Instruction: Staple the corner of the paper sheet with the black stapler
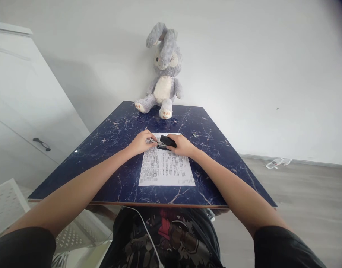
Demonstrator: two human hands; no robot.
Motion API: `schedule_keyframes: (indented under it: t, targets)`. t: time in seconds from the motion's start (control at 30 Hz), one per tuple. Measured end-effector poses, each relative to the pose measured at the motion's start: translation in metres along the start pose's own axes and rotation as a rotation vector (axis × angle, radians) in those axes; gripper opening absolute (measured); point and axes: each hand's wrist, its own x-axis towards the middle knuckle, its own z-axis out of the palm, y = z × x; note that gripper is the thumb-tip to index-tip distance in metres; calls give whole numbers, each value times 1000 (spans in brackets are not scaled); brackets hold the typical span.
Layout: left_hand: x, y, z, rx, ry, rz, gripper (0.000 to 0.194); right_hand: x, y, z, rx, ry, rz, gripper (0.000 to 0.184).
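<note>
Above the printed sheet of paper (167, 167), my right hand (183, 145) grips a black stapler (168, 140). Its top arm is raised from the base, and a metal strip shows between them. My left hand (143, 143) is closed at the stapler's front end, fingertips pinched by the metal strip. A small pale, shiny thing (150, 140) shows among the left fingers; its kind is too small to tell. The sheet lies flat on the dark blue marbled table (115, 178), its far part partly covered by both hands and the stapler.
A grey plush rabbit (164, 87) sits at the table's far edge against the white wall. To the left stands a white cabinet (34, 100) with a dark handle. A white cable (144, 223) hangs over my lap. Clear plastic packaging (278, 163) lies on the floor at right.
</note>
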Motion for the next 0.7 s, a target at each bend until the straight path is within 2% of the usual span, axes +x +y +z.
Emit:
schedule_keyframes:
  t: [0.2, 0.43, 0.6, 0.7]
  targets:
    - [-6, -6, -18, -13, -36, 19, 29, 0, -1, -2, 10, 4, -7, 18]
    - [-8, -3, -23, -6, -68, 32, 27, 0, -1, -2, 8, -7, -5, 18]
    - [-7, -5, -25, -105, -52, -64, 23, 0, 0, -2, 50, 16, 3, 20]
    - [-7, -1, -24, -205, -33, -88, 31, 0, -6, -2, 150, 51, -8, 24]
